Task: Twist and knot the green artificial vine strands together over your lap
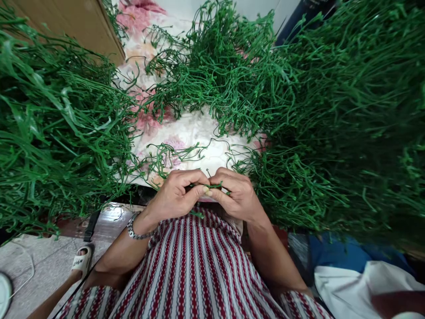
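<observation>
My left hand [177, 195] and my right hand [237, 195] meet close in front of my striped garment, fingertips pinched together. Between them runs a thin green plastic stem [212, 186], gripped by both hands. A silver bracelet [134, 230] circles my left wrist. Large heaps of the same green stems lie on the left [56, 128], at the back middle [219, 75] and on the right [348, 124], all on a flowered cloth [195, 133].
A wooden panel [76, 22] stands at the upper left. My foot in a white sandal [81, 261] rests on the tiled floor at the lower left. Blue fabric [341, 254] and white fabric [358, 283] lie at the lower right.
</observation>
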Action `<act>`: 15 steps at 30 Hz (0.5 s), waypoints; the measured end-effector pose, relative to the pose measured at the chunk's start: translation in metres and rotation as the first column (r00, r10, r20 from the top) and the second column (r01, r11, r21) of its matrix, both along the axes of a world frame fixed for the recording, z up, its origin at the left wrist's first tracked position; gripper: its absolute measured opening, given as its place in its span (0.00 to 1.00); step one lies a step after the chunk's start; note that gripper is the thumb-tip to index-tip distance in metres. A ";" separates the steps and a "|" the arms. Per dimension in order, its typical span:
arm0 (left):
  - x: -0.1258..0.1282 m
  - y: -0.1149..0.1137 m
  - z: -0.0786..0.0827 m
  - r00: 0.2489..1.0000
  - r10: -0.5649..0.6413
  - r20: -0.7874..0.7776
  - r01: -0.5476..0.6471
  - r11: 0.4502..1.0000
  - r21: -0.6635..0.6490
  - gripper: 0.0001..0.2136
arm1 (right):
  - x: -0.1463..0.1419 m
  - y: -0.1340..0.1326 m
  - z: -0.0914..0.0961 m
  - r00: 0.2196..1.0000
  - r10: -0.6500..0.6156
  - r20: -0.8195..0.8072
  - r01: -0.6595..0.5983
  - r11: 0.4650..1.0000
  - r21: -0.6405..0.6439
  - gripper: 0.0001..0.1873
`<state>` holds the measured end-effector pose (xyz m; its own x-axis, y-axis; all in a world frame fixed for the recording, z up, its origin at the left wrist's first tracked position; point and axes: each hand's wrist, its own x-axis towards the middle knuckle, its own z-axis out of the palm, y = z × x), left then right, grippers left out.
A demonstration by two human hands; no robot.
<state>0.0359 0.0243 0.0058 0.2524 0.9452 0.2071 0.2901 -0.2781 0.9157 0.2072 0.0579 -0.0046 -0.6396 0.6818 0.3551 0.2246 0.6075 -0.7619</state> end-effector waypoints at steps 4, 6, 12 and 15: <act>-0.002 0.000 0.001 0.993 -0.037 -0.109 0.036 0.999 -0.013 0.06 | 0.005 0.001 0.002 0.995 0.024 0.093 -0.029 0.998 0.054 0.12; -0.003 0.000 0.001 0.981 -0.070 -0.183 0.067 0.997 -0.023 0.08 | 0.007 0.002 0.005 0.983 0.045 0.177 -0.062 0.994 0.089 0.13; -0.010 0.001 0.002 0.941 -0.320 0.112 0.331 0.938 -0.099 0.10 | 0.006 0.004 0.012 0.932 0.362 0.006 -0.357 0.921 -0.158 0.13; -0.012 0.000 0.000 0.888 -0.353 0.294 0.406 0.902 -0.144 0.11 | 0.002 0.005 0.009 0.880 0.436 -0.188 -0.474 0.829 -0.298 0.11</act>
<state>0.0244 0.0240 0.0061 0.5637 0.8150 0.1342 -0.0515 -0.1274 0.9905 0.2091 0.0631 0.0044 -0.8766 0.4112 0.2499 -0.1104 0.3338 -0.9362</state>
